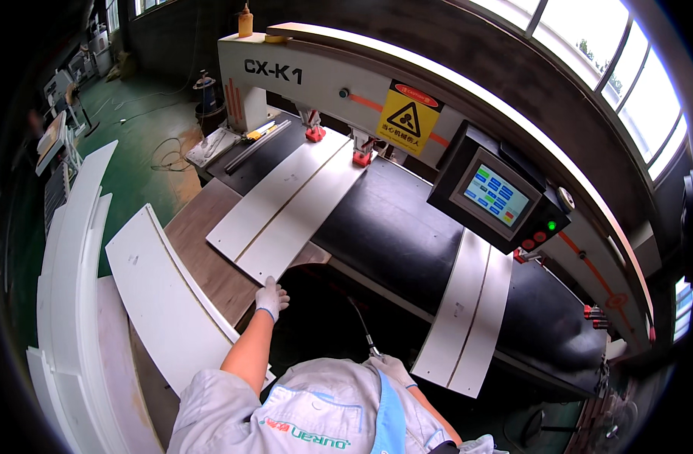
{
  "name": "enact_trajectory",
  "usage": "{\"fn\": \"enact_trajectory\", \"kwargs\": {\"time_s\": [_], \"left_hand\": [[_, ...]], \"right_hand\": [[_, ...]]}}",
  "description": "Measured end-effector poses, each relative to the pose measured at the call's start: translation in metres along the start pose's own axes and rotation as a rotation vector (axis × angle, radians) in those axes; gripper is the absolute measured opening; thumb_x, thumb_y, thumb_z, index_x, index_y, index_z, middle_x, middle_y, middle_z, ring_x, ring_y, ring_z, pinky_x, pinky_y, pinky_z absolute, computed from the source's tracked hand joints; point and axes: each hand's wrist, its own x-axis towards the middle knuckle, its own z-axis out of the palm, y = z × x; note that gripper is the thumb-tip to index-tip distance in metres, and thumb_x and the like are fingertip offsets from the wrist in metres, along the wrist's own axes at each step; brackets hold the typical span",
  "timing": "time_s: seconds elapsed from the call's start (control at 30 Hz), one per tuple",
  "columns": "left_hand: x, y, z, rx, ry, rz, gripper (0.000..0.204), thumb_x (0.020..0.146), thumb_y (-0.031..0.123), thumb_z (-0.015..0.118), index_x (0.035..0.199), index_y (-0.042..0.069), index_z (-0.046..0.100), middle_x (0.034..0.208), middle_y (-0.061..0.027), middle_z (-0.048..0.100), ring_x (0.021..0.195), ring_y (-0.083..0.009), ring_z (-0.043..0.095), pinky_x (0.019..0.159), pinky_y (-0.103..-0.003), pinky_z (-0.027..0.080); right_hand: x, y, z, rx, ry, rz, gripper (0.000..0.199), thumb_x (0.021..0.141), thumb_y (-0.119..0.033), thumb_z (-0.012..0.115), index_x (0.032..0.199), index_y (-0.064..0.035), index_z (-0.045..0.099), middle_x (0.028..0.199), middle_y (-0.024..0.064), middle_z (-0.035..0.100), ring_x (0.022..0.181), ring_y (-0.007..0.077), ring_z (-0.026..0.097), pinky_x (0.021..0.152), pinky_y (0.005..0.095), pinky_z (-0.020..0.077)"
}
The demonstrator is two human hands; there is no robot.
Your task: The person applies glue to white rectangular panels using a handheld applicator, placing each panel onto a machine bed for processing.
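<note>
At the white panels' (286,216) near end, left hand (271,298) rests; right hand (393,368) seemingly grips a hose (359,321).

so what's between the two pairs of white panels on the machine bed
Only bare black bed lies between the left panel pair and the right panel pair, seen in the head view.

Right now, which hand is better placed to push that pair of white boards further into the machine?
The left hand, probably: it rests at the near end of the left pair of white boards. The right hand is low, by a thin hose.
</note>
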Motion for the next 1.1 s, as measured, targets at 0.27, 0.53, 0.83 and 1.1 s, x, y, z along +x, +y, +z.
{"fn": "enact_trajectory", "kwargs": {"time_s": [0.27,0.53,0.83,1.1], "left_hand": [[0.004,-0.004,-0.002,-0.011,0.009,0.014,0.069,0.102,0.059,0.048,0.124,-0.006,0.059,0.093,-0.0136,0.067,0.067,-0.0241,0.065,0.055,-0.037,0.052],[-0.002,-0.001,-0.001,0.024,-0.004,0.014,0.068,0.103,0.06,0.047,0.122,-0.004,0.059,0.092,-0.0127,0.066,0.068,-0.0241,0.066,0.056,-0.036,0.054],[-0.003,-0.002,0.0,0.034,-0.012,0.028,0.067,0.103,0.06,0.046,0.12,-0.004,0.06,0.092,-0.0118,0.067,0.069,-0.0235,0.067,0.056,-0.036,0.054],[-0.007,0.001,-0.001,0.039,0.009,0.019,0.066,0.104,0.059,0.045,0.114,-0.004,0.061,0.092,-0.0137,0.068,0.068,-0.0238,0.067,0.056,-0.036,0.054]], "right_hand": [[-0.008,0.002,-0.005,0.092,0.026,0.029,0.053,0.096,-0.048,0.061,0.107,0.0028,0.07,0.095,0.0164,0.073,0.091,0.023,0.068,0.083,0.0371,0.0522],[-0.016,-0.002,-0.003,0.064,-0.043,0.022,0.054,0.097,-0.048,0.062,0.111,0.0032,0.07,0.101,0.0187,0.074,0.096,0.026,0.07,0.086,0.0379,0.0526],[-0.038,-0.005,-0.007,0.129,0.264,0.065,0.046,0.097,-0.045,0.064,0.096,0.001,0.069,0.086,0.0158,0.072,0.081,0.029,0.069,0.074,0.0421,0.0511],[-0.06,-0.027,-0.005,0.181,0.334,0.058,0.041,0.097,-0.039,0.063,0.094,0.0017,0.067,0.08,0.0104,0.067,0.075,0.0211,0.062,0.07,0.039,0.0491]]}}
